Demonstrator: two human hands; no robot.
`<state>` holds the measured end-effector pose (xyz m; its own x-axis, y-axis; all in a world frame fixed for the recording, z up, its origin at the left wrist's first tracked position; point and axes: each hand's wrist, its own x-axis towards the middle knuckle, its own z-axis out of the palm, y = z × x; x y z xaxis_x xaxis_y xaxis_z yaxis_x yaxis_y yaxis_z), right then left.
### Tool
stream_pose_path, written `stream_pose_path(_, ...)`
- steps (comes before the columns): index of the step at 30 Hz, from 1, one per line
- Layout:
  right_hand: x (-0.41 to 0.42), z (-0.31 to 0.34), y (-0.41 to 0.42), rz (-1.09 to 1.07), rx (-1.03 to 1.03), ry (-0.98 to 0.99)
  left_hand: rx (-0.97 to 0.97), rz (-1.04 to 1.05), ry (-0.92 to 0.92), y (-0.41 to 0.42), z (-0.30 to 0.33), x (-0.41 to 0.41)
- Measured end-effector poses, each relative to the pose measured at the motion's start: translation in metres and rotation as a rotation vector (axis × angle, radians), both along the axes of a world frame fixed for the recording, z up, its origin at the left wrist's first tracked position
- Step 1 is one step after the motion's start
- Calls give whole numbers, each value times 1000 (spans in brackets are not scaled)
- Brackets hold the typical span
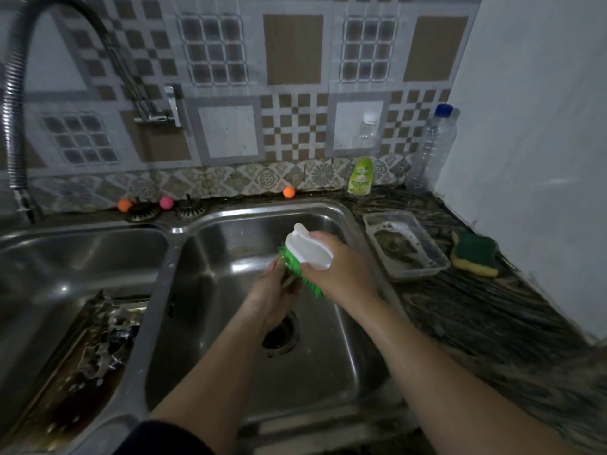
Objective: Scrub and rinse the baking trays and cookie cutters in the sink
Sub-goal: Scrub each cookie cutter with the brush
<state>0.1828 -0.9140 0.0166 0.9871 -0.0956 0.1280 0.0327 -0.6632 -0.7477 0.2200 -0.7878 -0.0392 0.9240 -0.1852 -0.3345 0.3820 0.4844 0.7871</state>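
Over the right sink basin (328, 366), my right hand (335, 274) grips a white scrub brush (307, 246) with green bristles. The bristles press against a small object held in my left hand (274, 290); the fingers curl round it, and the object itself is mostly hidden, so I cannot tell what it is. A baking tray (82, 372) lies in the left basin with dark water and several metal cookie cutters (108, 336) in it.
A flexible tap hose (13, 126) arches over the left basin. On the counter to the right stand a plastic container with soapy residue (405, 244), a green-yellow sponge (474, 257), a green soap pouch (360, 177) and two clear bottles (433, 149). The drain (279, 333) sits below my hands.
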Motion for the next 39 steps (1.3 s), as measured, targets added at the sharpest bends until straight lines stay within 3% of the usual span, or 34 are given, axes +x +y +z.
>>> stream_pose_path(13,-21,-27,34,210,-54,-53,-3,227,43,60,-5,-18)
stream_pose_path(19,-18,-21,48,160,-107,-105,20,153,11,65,4,-33)
stream_pose_path(25,-39,-26,67,52,272,-62,-29,36,-42,79,16,-43)
stream_pose_path(27,-48,-24,72,44,293,-82,-43,-1,-46,83,18,-51)
stream_pose_path(30,-65,-18,78,19,184,-131,-71,102,-49,95,16,-58)
stream_pose_path(32,-75,-10,76,-35,133,-179,87,199,-71,106,10,-60)
stream_pose_path(35,-92,0,71,-52,135,-205,667,235,-249,116,13,-69)
stream_pose_path(37,-103,4,76,15,89,-218,860,190,-416,117,19,-77)
stream_pose_path(39,-108,4,83,66,-85,-204,989,109,-549,111,25,-85)
